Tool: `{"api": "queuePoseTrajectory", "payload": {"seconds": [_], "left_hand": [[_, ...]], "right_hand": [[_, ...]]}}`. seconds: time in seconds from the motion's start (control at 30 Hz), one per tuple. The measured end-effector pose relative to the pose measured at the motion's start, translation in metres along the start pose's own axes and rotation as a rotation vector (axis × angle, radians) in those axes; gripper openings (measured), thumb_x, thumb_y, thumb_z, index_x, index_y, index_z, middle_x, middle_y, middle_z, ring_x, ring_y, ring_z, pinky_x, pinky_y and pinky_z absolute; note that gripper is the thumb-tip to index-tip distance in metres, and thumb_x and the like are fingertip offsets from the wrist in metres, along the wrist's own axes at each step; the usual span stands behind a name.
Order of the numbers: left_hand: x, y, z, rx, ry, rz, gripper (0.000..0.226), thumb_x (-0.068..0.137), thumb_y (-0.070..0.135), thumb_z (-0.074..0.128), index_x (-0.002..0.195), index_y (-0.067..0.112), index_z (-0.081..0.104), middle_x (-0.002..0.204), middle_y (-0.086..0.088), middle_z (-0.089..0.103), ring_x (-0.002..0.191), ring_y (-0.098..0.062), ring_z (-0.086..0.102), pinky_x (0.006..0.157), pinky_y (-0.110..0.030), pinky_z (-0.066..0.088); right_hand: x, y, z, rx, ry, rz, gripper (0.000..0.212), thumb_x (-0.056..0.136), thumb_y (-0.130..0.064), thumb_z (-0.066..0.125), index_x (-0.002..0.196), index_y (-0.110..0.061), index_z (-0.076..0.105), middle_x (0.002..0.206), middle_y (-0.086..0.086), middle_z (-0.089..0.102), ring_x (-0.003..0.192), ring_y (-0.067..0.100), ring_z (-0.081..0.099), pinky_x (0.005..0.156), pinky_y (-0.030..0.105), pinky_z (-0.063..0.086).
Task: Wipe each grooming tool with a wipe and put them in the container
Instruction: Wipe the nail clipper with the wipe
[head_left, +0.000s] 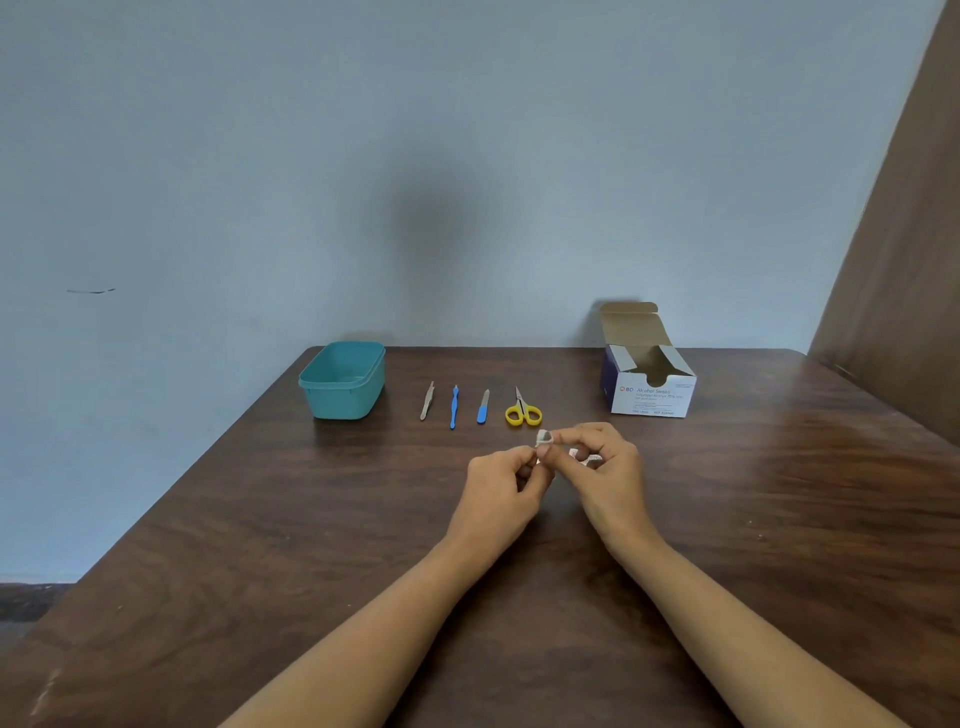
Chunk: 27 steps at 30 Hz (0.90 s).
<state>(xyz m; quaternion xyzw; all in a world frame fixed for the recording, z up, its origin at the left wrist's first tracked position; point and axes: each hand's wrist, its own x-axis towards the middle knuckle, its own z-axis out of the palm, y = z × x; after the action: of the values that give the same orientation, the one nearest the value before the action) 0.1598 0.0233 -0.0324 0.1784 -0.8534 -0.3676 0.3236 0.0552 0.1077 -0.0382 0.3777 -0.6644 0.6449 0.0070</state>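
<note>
Bare left hand and right hand pinch a swab packet, apparently tearing it open; 4 grooming tools wait in a row beside the teal container.

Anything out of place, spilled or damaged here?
Nothing stands out. The tweezers, blue-handled tool, nail file and scissors lie in a tidy row between the container and the open swab box; left hand and right hand pinch a small wipe.
</note>
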Motion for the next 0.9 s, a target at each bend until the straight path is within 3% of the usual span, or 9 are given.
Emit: {"api": "queuePoseTrajectory", "payload": {"seconds": [0.1,0.23,0.33,0.47,0.63,0.73,0.83,0.9], "left_hand": [[0.0,0.001,0.0,0.016,-0.024,0.007,0.024,0.094,0.024,0.059,0.074,0.01,0.063,0.057,0.006,0.054,0.056,-0.004,0.047,0.052,-0.012,0.033],[-0.001,0.003,0.0,0.032,-0.036,0.03,0.026,0.094,0.025,0.059,0.069,0.019,0.057,0.056,0.01,0.05,0.053,-0.003,0.046,0.052,-0.013,0.034],[-0.001,0.001,0.0,0.033,-0.018,0.019,0.027,0.093,0.025,0.06,0.069,0.013,0.06,0.054,0.01,0.049,0.053,-0.004,0.045,0.052,-0.014,0.034],[0.0,0.001,0.0,0.042,-0.031,0.021,0.027,0.092,0.025,0.061,0.066,0.019,0.057,0.055,0.01,0.051,0.053,-0.002,0.045,0.053,-0.013,0.034],[0.0,0.0,0.0,0.028,-0.054,0.017,0.024,0.091,0.026,0.062,0.074,0.009,0.065,0.062,0.0,0.061,0.057,-0.005,0.047,0.059,-0.024,0.04],[0.0,0.001,-0.002,-0.018,-0.056,-0.013,0.025,0.091,0.027,0.062,0.067,0.019,0.062,0.056,0.009,0.052,0.054,-0.003,0.043,0.054,-0.016,0.034],[0.0,0.004,-0.004,-0.076,-0.056,-0.05,0.023,0.091,0.027,0.062,0.075,0.012,0.07,0.06,0.004,0.055,0.055,-0.002,0.042,0.055,-0.016,0.034],[0.0,0.005,-0.005,-0.104,-0.06,-0.057,0.022,0.09,0.027,0.062,0.08,0.01,0.073,0.061,0.002,0.056,0.055,-0.002,0.041,0.055,-0.016,0.034]], "right_hand": [[0.0,0.001,-0.001,-0.004,-0.027,0.026,0.017,0.082,-0.014,0.072,0.082,-0.032,0.073,0.086,-0.001,0.068,0.083,0.022,0.061,0.073,0.035,0.051],[0.001,0.002,0.0,-0.011,-0.078,0.038,0.016,0.087,-0.012,0.065,0.09,-0.025,0.074,0.088,-0.001,0.069,0.087,0.023,0.063,0.08,0.047,0.053],[0.003,0.001,-0.004,0.066,-0.101,0.068,0.012,0.083,-0.012,0.071,0.088,-0.022,0.076,0.079,0.0,0.068,0.079,0.025,0.062,0.08,0.051,0.054],[0.005,-0.002,-0.008,0.158,-0.115,0.142,0.009,0.075,-0.011,0.078,0.084,-0.015,0.077,0.073,0.018,0.064,0.074,0.024,0.06,0.078,0.049,0.055],[0.004,-0.006,-0.008,0.189,-0.085,0.158,0.008,0.073,-0.006,0.078,0.08,-0.007,0.075,0.069,0.02,0.057,0.067,0.016,0.057,0.065,0.026,0.053],[0.003,-0.005,-0.007,0.193,-0.062,0.148,0.009,0.074,-0.012,0.079,0.082,-0.008,0.076,0.076,0.027,0.059,0.07,0.018,0.056,0.067,0.029,0.052],[0.0,-0.007,-0.006,0.216,-0.062,0.139,0.004,0.079,-0.017,0.074,0.079,-0.013,0.076,0.079,0.025,0.062,0.075,0.022,0.056,0.07,0.037,0.051],[-0.002,-0.01,-0.005,0.239,-0.082,0.145,0.007,0.084,-0.014,0.069,0.082,-0.015,0.076,0.085,0.025,0.065,0.079,0.021,0.058,0.072,0.032,0.051]]}}
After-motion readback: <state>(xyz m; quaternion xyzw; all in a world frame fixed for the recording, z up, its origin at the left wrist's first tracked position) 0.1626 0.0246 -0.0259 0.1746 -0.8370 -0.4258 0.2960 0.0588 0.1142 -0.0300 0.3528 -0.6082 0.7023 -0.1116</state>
